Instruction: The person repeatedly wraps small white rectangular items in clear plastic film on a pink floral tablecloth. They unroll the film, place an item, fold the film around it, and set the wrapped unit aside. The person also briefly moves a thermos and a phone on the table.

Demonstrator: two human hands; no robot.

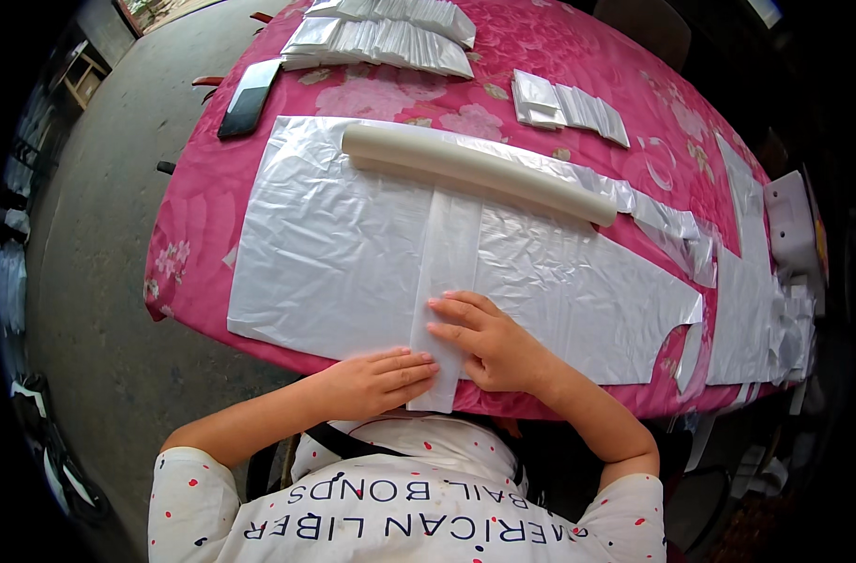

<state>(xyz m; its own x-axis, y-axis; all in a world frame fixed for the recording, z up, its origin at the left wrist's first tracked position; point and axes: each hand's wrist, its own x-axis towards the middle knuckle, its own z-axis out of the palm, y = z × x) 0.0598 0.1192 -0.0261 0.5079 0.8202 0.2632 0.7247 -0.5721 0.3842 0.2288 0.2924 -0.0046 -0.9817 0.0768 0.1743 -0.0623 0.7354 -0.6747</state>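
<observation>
Spread across the table in front of me are white plastic bags [325, 225], wrinkled, with a cut-out notch at their right end. A narrow folded plastic strip [438, 281] crosses them from the far side to the table's near edge. My left hand [388, 383] lies flat with its fingertips on the strip's near end. My right hand [484, 340] presses on the strip a little farther up, fingers stretched and spread. Neither hand is wrapped round anything. Along the far part of the bags rests a long beige tube [475, 174].
Bundles of folded white plastic [376, 45] lie at the far left beside a dark phone [250, 98]. A smaller bundle [569, 105] is at the far middle. More plastic sheets [740, 319] and a white box [792, 223] occupy the right end of the pink flowered tablecloth [198, 225].
</observation>
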